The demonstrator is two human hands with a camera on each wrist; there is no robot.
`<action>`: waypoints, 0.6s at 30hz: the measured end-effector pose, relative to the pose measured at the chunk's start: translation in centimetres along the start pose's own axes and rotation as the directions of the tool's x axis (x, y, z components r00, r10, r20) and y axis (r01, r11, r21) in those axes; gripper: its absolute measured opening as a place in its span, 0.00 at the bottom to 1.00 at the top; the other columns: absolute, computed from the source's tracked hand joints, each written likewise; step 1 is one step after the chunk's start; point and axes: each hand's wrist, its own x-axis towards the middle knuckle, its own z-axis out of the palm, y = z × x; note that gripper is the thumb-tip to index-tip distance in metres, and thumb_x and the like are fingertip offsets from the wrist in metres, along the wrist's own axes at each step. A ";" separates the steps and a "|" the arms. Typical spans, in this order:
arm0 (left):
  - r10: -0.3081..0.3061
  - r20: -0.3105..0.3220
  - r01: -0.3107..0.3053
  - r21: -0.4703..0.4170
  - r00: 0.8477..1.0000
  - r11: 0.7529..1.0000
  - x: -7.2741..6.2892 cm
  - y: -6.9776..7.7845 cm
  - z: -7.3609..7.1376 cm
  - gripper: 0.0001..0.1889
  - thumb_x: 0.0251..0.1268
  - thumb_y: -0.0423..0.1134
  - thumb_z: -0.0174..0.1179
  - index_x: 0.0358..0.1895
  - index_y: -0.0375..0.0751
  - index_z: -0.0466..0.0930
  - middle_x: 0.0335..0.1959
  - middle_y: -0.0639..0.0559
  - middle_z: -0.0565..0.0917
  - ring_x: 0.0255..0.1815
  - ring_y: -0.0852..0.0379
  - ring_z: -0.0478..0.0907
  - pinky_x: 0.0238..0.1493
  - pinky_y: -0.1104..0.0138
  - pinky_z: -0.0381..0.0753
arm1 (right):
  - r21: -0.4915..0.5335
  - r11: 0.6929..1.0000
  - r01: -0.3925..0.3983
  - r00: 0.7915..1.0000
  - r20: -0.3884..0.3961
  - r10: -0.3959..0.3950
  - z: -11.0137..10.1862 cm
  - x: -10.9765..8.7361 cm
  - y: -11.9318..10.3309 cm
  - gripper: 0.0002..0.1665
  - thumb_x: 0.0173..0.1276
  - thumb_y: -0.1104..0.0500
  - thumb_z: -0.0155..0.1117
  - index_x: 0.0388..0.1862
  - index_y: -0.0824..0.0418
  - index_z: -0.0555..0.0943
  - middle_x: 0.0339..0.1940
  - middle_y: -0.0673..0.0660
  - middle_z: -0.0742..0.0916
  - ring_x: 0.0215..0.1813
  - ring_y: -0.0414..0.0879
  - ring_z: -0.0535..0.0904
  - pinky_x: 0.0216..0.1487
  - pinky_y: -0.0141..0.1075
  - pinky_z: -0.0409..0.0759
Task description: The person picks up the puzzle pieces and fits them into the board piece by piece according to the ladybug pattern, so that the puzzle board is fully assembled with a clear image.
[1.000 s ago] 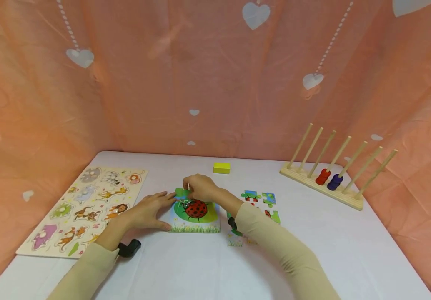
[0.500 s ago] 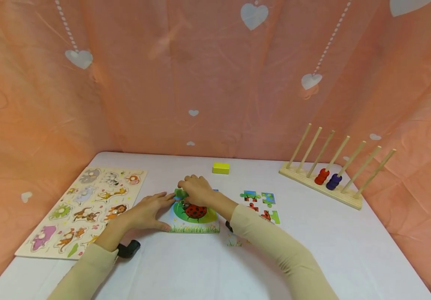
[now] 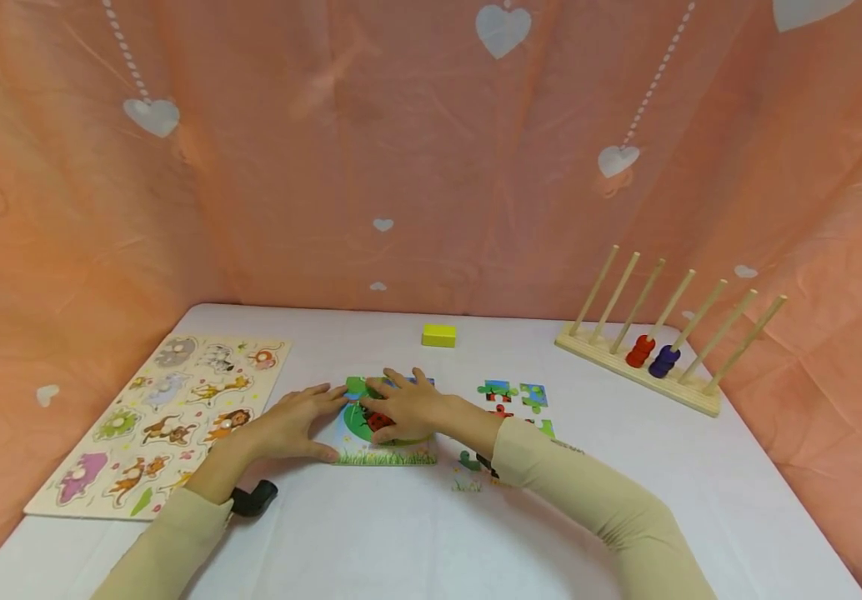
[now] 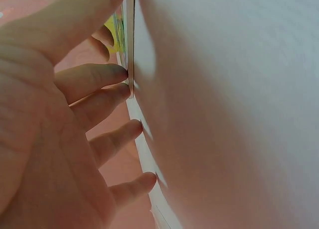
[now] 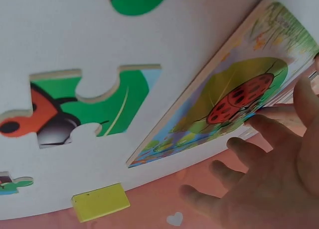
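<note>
A ladybug puzzle board (image 3: 386,458) lies flat in the middle of the table. At its far left corner sits a green and blue puzzle piece (image 3: 356,387). My left hand (image 3: 292,425) rests along the board's left edge, and in the left wrist view its fingertips (image 4: 122,72) meet that edge. Spread over the board is my right hand (image 3: 410,408), its fingers extended over the ladybug picture and partly hiding it. Loose jigsaw pieces (image 3: 533,394) lie to the right of the board; one large piece (image 5: 122,99) shows green leaf and red beetle in the right wrist view.
A wooden peg puzzle with animals (image 3: 168,387) takes up the left side. Behind the board stands a yellow block (image 3: 438,336). At the far right is a wooden rack of upright rods (image 3: 633,367) bearing red beads (image 3: 640,351) and dark blue beads (image 3: 664,362).
My right hand has let go of the green and blue piece, which now lies at the board's corner. Its fingers have spread and moved nearer over the picture. The left hand stays in place.
</note>
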 end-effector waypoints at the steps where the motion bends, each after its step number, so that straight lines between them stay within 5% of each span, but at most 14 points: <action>1: 0.001 -0.002 -0.001 -0.002 1.000 1.000 0.0 0.0 0.0 0.47 0.52 0.57 0.74 0.70 0.30 0.68 0.74 0.34 0.64 0.73 0.27 0.57 0.64 0.31 0.58 | -0.003 1.000 0.003 1.000 0.004 -0.003 0.0 0.0 0.0 0.44 0.72 0.31 0.49 0.82 0.43 0.55 0.83 0.50 0.52 0.82 0.53 0.41 0.76 0.60 0.50; 18: -0.001 0.000 0.001 -0.020 1.000 1.000 0.0 0.2 -0.1 0.47 0.52 0.55 0.74 0.70 0.29 0.68 0.74 0.34 0.65 0.74 0.27 0.55 0.64 0.30 0.57 | 0.063 0.998 -0.011 0.999 0.045 0.008 0.5 0.3 -0.2 0.45 0.72 0.28 0.46 0.82 0.39 0.50 0.83 0.50 0.50 0.82 0.55 0.35 0.76 0.61 0.43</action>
